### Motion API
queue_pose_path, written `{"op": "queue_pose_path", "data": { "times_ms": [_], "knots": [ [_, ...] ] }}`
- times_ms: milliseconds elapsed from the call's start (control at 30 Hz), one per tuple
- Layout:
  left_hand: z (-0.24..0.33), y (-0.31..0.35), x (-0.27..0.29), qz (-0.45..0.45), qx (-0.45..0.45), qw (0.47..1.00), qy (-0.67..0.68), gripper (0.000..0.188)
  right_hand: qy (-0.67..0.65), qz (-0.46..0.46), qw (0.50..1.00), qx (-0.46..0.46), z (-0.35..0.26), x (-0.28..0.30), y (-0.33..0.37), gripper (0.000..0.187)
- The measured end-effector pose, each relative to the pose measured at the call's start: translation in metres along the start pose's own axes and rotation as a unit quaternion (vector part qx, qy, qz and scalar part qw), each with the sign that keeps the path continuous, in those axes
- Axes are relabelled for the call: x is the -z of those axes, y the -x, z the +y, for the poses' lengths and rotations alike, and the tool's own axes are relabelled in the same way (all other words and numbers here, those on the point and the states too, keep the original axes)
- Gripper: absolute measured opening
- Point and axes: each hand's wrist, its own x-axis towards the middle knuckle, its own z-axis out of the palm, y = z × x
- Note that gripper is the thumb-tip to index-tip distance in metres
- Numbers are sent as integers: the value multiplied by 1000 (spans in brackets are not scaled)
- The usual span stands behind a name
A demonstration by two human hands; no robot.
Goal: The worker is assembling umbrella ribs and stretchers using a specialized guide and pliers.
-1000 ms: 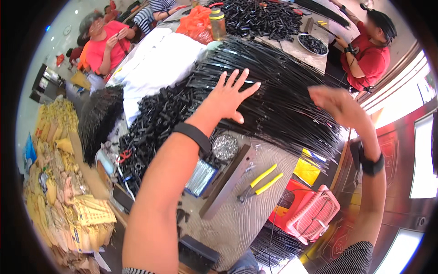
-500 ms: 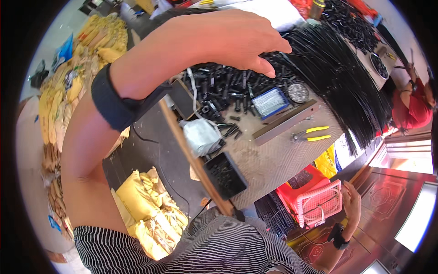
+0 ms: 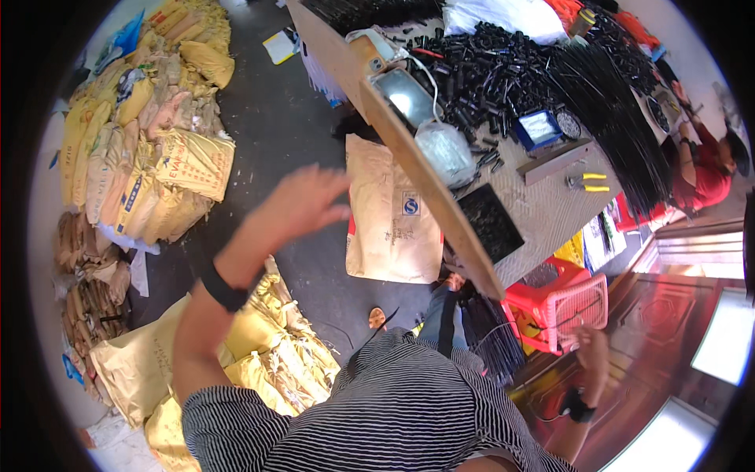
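Observation:
My left hand (image 3: 303,200) is in the air over the dark floor, fingers stretched and nothing in it. It is left of the brown paper sack (image 3: 381,248) on the floor beside the table. My right hand (image 3: 594,350) hangs low on the right, next to a pinkish-white plastic grid (image 3: 578,315) on a red plastic piece (image 3: 543,295). Its fingers look loosely bent and apart, with nothing seen in them. Ahead, the table (image 3: 550,212) bears a heap of short black tubes (image 3: 487,67) and a black tray (image 3: 491,224) with small dark bits.
Yellow-handled pliers (image 3: 588,182), a metal bar (image 3: 557,161), a blue box (image 3: 539,130) and a bundle of long black strands (image 3: 609,110) are on the table. Yellow sacks (image 3: 197,165) are piled at the left, more (image 3: 267,354) nearby. A person in red (image 3: 704,177) is at the far right.
My left arm has swung back from above the table to over the floor at the left. My view has turned left, showing the paper sack. My right hand stays low beside the grid.

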Motion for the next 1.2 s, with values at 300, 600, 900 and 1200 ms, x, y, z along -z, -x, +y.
{"op": "queue_pose_path", "data": {
  "times_ms": [300, 600, 900, 1200],
  "knots": [
    [62, 307, -362, -364, 177, 861, 309, 50, 32, -373, 922, 96, -52, -235, 84, 21],
    [95, 382, -448, -61, 461, 630, 621, 36, 31, -342, 934, 103, -104, -379, -56, 27],
    [177, 348, -494, -153, 462, 633, 602, 71, 77, -109, 989, 65, -20, -591, -277, 58],
    [157, 304, -487, -367, 438, 412, 709, 92, 4, -36, 999, 8, 23, -630, -418, 77]
  ]
}}
